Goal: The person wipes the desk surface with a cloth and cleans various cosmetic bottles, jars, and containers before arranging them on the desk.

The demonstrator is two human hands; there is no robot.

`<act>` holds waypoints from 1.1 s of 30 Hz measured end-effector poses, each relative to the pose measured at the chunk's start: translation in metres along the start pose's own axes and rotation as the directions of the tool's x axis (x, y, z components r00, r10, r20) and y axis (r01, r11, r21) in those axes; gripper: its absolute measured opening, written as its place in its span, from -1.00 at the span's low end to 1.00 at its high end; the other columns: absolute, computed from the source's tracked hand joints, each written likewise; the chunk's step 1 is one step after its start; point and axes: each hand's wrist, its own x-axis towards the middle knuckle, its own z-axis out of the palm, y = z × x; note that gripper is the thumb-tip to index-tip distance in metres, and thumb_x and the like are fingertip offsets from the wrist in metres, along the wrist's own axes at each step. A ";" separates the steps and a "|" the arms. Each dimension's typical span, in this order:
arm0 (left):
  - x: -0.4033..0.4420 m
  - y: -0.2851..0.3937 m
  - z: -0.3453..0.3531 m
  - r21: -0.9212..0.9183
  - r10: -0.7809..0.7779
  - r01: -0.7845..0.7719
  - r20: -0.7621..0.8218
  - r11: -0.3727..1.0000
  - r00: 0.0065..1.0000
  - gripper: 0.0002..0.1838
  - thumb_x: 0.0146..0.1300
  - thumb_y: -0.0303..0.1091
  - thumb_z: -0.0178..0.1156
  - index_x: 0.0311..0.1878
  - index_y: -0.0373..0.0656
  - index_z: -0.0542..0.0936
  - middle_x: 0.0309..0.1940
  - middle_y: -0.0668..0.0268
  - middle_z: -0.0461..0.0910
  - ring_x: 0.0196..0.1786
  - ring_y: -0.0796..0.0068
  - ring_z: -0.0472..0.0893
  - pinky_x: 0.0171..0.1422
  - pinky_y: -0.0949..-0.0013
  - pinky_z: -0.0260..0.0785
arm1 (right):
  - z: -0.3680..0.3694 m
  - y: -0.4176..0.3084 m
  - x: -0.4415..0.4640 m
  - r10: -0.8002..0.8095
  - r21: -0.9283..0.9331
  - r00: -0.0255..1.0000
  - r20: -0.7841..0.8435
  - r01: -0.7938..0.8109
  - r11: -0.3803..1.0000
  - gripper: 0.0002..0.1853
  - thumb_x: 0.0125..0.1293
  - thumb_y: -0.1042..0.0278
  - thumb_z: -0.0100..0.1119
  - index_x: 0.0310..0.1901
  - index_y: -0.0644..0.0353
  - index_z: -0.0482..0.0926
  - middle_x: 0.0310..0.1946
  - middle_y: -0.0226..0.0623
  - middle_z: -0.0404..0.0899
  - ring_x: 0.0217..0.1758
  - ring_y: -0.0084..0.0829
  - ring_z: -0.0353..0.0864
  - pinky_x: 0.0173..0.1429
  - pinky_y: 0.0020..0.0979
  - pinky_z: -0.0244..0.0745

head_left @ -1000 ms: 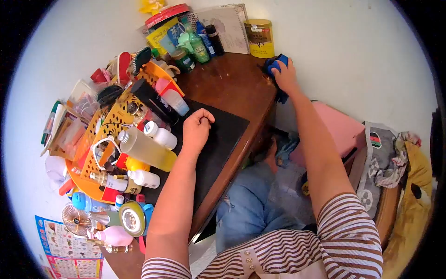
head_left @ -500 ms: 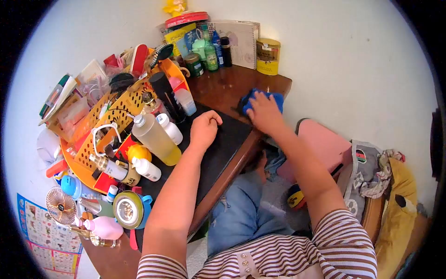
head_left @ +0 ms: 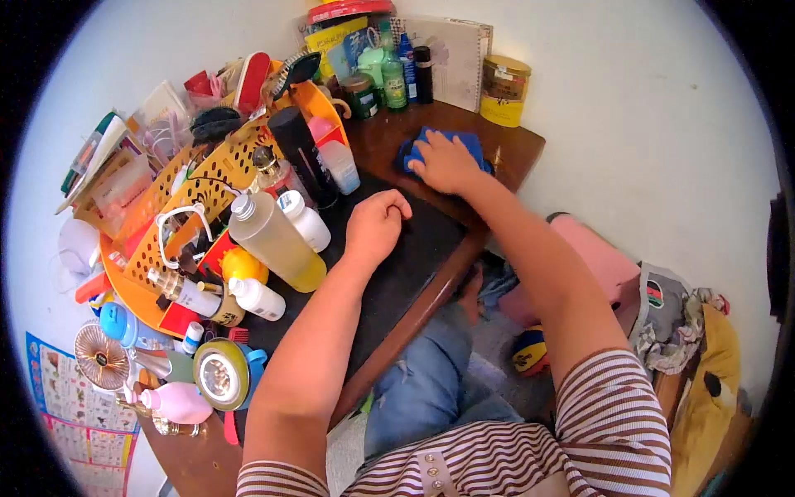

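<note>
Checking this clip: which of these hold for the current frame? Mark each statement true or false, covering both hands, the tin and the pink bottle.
1. The right hand lies on a blue cloth. True.
2. The left hand grips the large bottle of yellowish liquid. False: the left hand rests curled on the black mat, apart from the large bottle.
3. The yellow tin lies on its side. False: the yellow tin stands upright.
4. The pink bottle is closer to the small fan than to the yellow tin. True.
</note>
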 end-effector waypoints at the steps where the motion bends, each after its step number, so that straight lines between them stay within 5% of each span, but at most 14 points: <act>1: 0.000 0.000 0.000 0.004 -0.011 0.011 -0.001 1.000 1.000 -0.83 0.21 -0.51 0.03 -0.33 -0.19 0.63 -0.28 0.11 0.67 -0.18 0.06 0.65 -0.08 0.16 0.45 | 0.003 0.004 0.014 -0.006 0.008 1.000 0.006 0.006 1.000 -0.34 0.50 -0.17 -0.09 0.38 0.21 0.40 0.49 0.08 0.24 0.57 0.02 0.19 0.58 0.16 0.03; 6: 0.003 -0.007 0.003 -0.037 0.011 -0.012 -0.023 0.999 1.000 -0.84 0.19 -0.52 0.04 -0.33 -0.18 0.63 -0.29 0.14 0.67 -0.21 0.09 0.65 -0.11 0.20 0.44 | 0.020 0.024 0.079 0.093 0.008 0.994 0.056 -0.094 0.996 -0.31 0.52 -0.24 -0.18 0.44 0.12 0.35 0.53 -0.04 0.21 0.62 -0.08 0.11 0.60 0.13 0.00; 7: 0.001 -0.002 0.002 -0.024 0.030 -0.030 -0.036 0.999 0.999 -0.82 0.23 -0.58 -0.01 -0.32 -0.23 0.61 -0.51 0.28 0.56 -0.41 0.48 0.57 -0.27 0.38 0.40 | 0.021 0.026 0.087 0.117 -0.010 0.991 0.064 -0.116 0.993 -0.30 0.52 -0.26 -0.21 0.47 0.08 0.33 0.55 -0.08 0.17 0.63 -0.12 0.10 0.62 0.12 -0.04; 8: 0.001 -0.002 0.002 -0.017 0.020 -0.021 -0.040 1.000 0.999 -0.82 0.23 -0.58 -0.01 -0.32 -0.23 0.61 -0.51 0.28 0.56 -0.41 0.48 0.57 -0.27 0.38 0.40 | 0.022 0.028 0.095 0.108 -0.001 0.992 0.068 -0.108 0.994 -0.30 0.52 -0.26 -0.21 0.47 0.08 0.33 0.55 -0.08 0.17 0.63 -0.12 0.10 0.62 0.12 -0.04; 10: 0.002 -0.001 0.001 -0.048 -0.030 0.028 -0.030 0.998 0.999 -0.84 0.19 -0.51 0.03 -0.33 -0.18 0.63 -0.33 0.15 0.66 -0.25 0.16 0.64 -0.15 0.21 0.44 | 0.025 0.033 0.108 0.163 0.005 0.984 0.066 -0.163 0.987 -0.29 0.52 -0.27 -0.25 0.49 0.05 0.31 0.57 -0.11 0.14 0.64 -0.15 0.07 0.64 0.11 -0.08; 15: 0.005 -0.004 0.002 -0.052 -0.053 0.052 -0.016 0.997 0.998 -0.82 0.20 -0.51 0.02 -0.32 -0.17 0.65 -0.34 0.14 0.67 -0.25 0.13 0.65 -0.14 0.21 0.44 | 0.026 0.031 0.106 0.187 -0.018 0.982 0.041 -0.186 0.982 -0.29 0.51 -0.27 -0.24 0.49 0.04 0.32 0.57 -0.13 0.14 0.64 -0.16 0.07 0.63 0.11 -0.07; 18: 0.005 -0.004 0.002 -0.066 -0.064 0.062 -0.039 0.996 0.997 -0.82 0.20 -0.50 0.03 -0.32 -0.17 0.65 -0.33 0.12 0.68 -0.22 0.09 0.66 -0.11 0.17 0.46 | 0.031 0.029 0.095 0.141 -0.014 0.990 -0.003 -0.141 0.990 -0.31 0.50 -0.25 -0.19 0.46 0.05 0.35 0.55 -0.11 0.18 0.62 -0.14 0.11 0.61 0.13 -0.03; 20: 0.005 -0.004 0.002 -0.018 0.010 -0.011 -0.066 1.000 0.998 -0.82 0.23 -0.54 0.00 -0.31 -0.23 0.63 -0.51 0.22 0.60 -0.40 0.43 0.61 -0.26 0.34 0.42 | 0.028 0.026 0.079 0.036 -0.025 0.999 -0.018 -0.036 0.999 -0.34 0.50 -0.22 -0.16 0.43 0.07 0.38 0.53 -0.08 0.22 0.60 -0.10 0.15 0.59 0.16 0.03; 30: 0.001 -0.001 0.001 -0.001 0.055 -0.056 -0.080 0.998 0.995 -0.83 0.22 -0.52 0.03 -0.32 -0.21 0.64 -0.44 0.15 0.65 -0.34 0.28 0.66 -0.17 0.26 0.47 | -0.002 -0.016 -0.051 -0.326 0.028 0.943 -0.071 0.328 0.944 -0.43 0.48 -0.04 -0.01 0.40 0.08 0.41 0.51 -0.02 0.23 0.59 -0.08 0.19 0.57 0.14 0.11; 33: -0.002 -0.001 0.002 0.000 0.113 -0.113 -0.111 0.994 0.987 -0.84 0.21 -0.51 0.05 -0.31 -0.19 0.64 -0.35 0.12 0.68 -0.25 0.15 0.68 -0.09 0.21 0.48 | -0.008 -0.019 -0.056 -0.319 0.054 0.947 -0.032 0.320 0.946 -0.45 0.50 0.01 -0.03 0.42 0.08 0.38 0.51 -0.05 0.24 0.60 -0.10 0.18 0.56 0.14 0.12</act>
